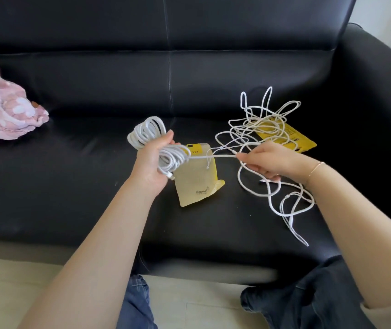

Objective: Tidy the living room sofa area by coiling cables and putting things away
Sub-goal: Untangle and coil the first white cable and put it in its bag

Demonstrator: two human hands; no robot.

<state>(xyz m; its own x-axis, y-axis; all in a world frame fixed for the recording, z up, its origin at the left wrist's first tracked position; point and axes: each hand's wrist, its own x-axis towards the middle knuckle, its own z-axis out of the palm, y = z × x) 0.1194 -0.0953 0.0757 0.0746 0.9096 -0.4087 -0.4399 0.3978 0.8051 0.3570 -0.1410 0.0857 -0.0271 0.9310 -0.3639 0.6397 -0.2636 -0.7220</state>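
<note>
My left hand (pixel 153 160) sits just left of the frame's centre, fingers curled round a coil of white cable (pixel 151 141) with the plug end poking out below the palm. From that coil a taut strand runs right to my right hand (pixel 264 162), which pinches it between thumb and fingertips. Beyond, at centre right, lies the loose cable tangle (pixel 261 129), heaped over a yellow packet (pixel 291 141) on the black sofa (pixel 94 91). A second pale yellow pouch (pixel 196 181) lies under the strand, between my hands. A pink cloth (pixel 4 110) sits at the far left.

The risk I see is in that tangle: its loops cross each other, so if I pull hard a knot may tighten, or the heap may drag the packet along. The coil could also spring apart if my left grip slackens.
</note>
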